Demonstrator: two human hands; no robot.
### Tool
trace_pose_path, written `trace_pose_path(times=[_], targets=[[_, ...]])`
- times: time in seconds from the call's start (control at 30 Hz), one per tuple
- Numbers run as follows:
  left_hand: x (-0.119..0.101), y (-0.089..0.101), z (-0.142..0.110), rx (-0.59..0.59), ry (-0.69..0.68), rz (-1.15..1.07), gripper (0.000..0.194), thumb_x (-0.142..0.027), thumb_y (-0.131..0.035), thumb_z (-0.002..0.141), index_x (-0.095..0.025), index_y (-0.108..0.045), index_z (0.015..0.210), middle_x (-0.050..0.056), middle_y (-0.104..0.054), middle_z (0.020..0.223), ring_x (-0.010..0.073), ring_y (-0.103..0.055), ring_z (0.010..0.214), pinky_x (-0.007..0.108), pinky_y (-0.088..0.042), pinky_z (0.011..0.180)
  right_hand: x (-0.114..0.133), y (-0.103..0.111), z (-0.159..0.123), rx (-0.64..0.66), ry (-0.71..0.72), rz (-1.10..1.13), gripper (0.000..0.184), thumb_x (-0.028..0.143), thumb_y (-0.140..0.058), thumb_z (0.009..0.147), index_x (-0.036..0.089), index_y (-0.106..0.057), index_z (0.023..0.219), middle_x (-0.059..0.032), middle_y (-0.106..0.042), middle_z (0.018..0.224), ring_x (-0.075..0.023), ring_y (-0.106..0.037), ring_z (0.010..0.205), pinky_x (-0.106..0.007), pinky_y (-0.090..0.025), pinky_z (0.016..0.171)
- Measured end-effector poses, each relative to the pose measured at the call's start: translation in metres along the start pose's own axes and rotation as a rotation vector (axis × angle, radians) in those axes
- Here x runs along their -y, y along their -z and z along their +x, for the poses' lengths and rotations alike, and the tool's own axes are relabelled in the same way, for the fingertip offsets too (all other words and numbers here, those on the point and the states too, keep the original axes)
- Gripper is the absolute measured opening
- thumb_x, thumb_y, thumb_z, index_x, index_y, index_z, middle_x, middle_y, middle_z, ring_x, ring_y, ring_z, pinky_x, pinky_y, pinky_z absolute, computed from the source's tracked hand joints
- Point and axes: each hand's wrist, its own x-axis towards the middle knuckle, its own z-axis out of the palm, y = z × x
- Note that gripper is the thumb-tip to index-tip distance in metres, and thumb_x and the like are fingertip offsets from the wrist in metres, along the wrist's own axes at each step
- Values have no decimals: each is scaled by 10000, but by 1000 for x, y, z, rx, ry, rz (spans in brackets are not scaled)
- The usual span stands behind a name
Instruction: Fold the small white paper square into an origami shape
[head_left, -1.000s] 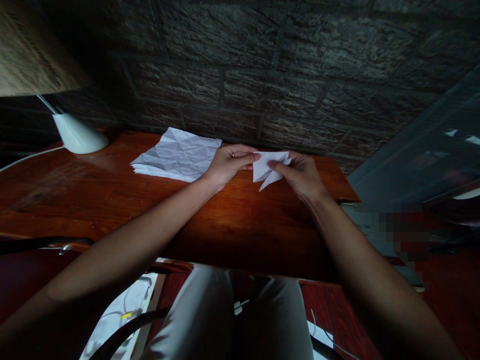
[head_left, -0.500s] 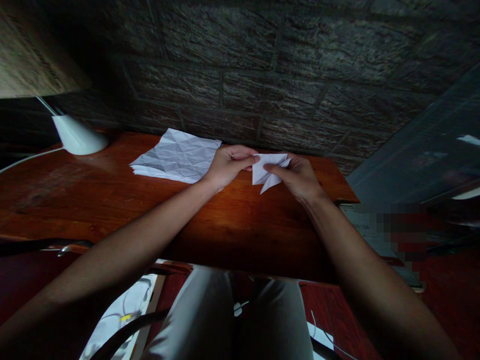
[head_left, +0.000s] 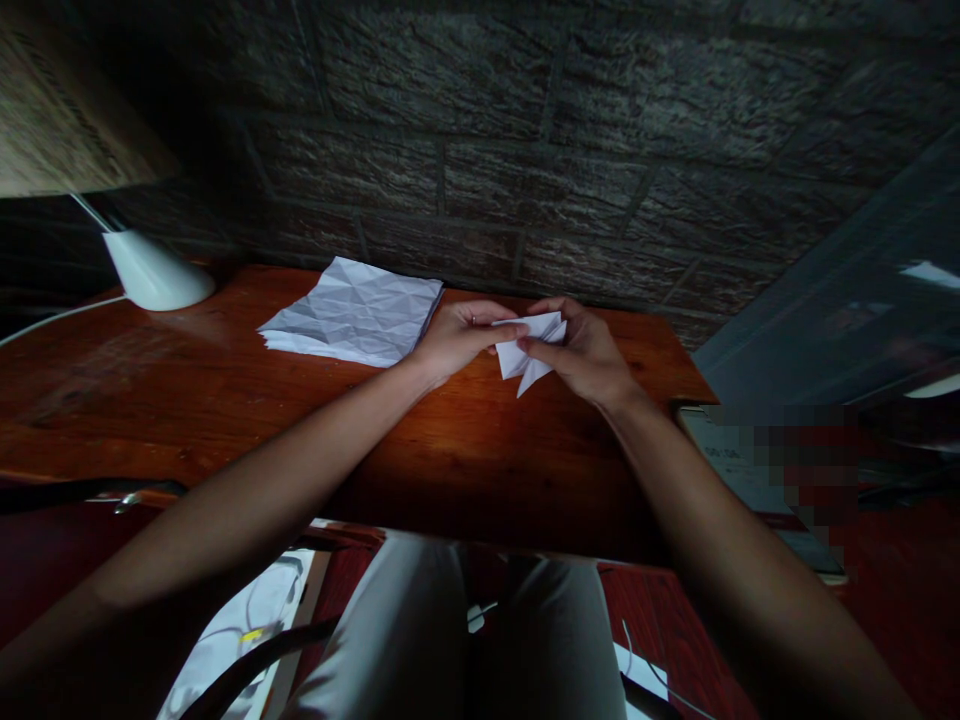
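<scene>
Head view: grips folded paper between thumb and fingers of both left hand and right hand, just right of the paper stack. Already shows folds and pointed flaps (partly hidden by fingers); seems partly shaped, but cannot tell how much folding is left. On the stack, shows creases across the top sheet, spread fairly flat. Nearer the body than the stack, below tabletop level, seems to hold a cable and a yellow item in a white-edged tray.
</scene>
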Motion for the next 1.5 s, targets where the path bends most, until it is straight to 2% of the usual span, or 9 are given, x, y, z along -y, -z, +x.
trace_pose_path(times=[0.2, 0.4, 0.57, 0.9, 1.03, 1.17, 1.33, 1.4, 1.5], targets=[[2, -1, -1, -11, 70, -81, 232, -355, -928, 665, -198, -812, 791, -5, -741, 764, 105, -626, 670, 237, -457, 619, 2, -1, -2, 11, -7, -26, 437, 353, -862, 673, 243, -619, 1020, 7, -675, 857, -186, -613, 757, -342, -487, 684], [2, -1, -1, -12, 114, -111, 194, -316, -910, 693, -195, -837, 827, 16, -770, 803, 114, -647, 685, 240, -474, 628, 0, -1, -1, 7, -4, -12, 442, 349, -865, 654, 239, -627, 1009, 14, -672, 839, -175, -595, 738, -332, -480, 667], [1, 0, 0, -25, 104, -103, 178, -324, -902, 699, -204, -839, 815, 3, -763, 768, 107, -633, 649, 231, -458, 614, 1, -2, 0, 5, 5, -32, 426, 345, -864, 651, 239, -636, 994, 16, -666, 833, -172, -583, 738, -318, -464, 653], [-1, -3, -3, 26, -23, 28, 315, -508, -850, 781, -197, -806, 795, 10, -737, 750, 127, -608, 653, 256, -440, 612, 0, -2, -2, -9, -53, 63, 446, 320, -888, 619, 233, -642, 982, 23, -660, 840, -164, -574, 738, -327, -474, 693], [-5, 2, -3, 44, -157, 212, 275, -454, -848, 781, -185, -800, 753, 38, -764, 760, 157, -644, 714, 280, -472, 675, -4, -2, -2, 11, -73, 75, 446, 308, -902, 604, 227, -665, 973, 17, -681, 858, -166, -586, 740, -325, -471, 692], [-10, 3, -3, -1, -252, 343, 252, -436, -825, 815, -190, -808, 761, 36, -769, 763, 156, -638, 712, 283, -470, 685, -5, -4, -2, -4, -92, 102, 453, 322, -915, 606, 234, -674, 979, 18, -701, 861, -171, -604, 743, -329, -480, 704], [-9, 5, -1, 46, -58, 108, 374, -552, -838, 798, -186, -812, 724, 32, -755, 732, 139, -630, 677, 269, -484, 654, -4, -3, -2, -32, -126, 191, 442, 315, -929, 593, 235, -673, 944, 25, -715, 860, -166, -621, 760, -336, -501, 760], [-8, 7, 0, 62, 18, -12, 325, -497, -915, 720, -193, -848, 817, 44, -796, 826, 143, -664, 725, 271, -517, 685, -4, -2, -1, -50, -122, 216, 450, 317, -937, 583, 238, -677, 942, 27, -717, 857, -164, -624, 760, -335, -503, 769], [-6, 8, 2, 35, 100, -100, 323, -391, -990, 612, -187, -853, 822, 55, -809, 874, 149, -688, 770, 287, -552, 736, -5, 0, -1, -63, -126, 208, 456, 322, -936, 577, 244, -676, 943, 33, -712, 834, -167, -618, 743, -332, -498, 745]])
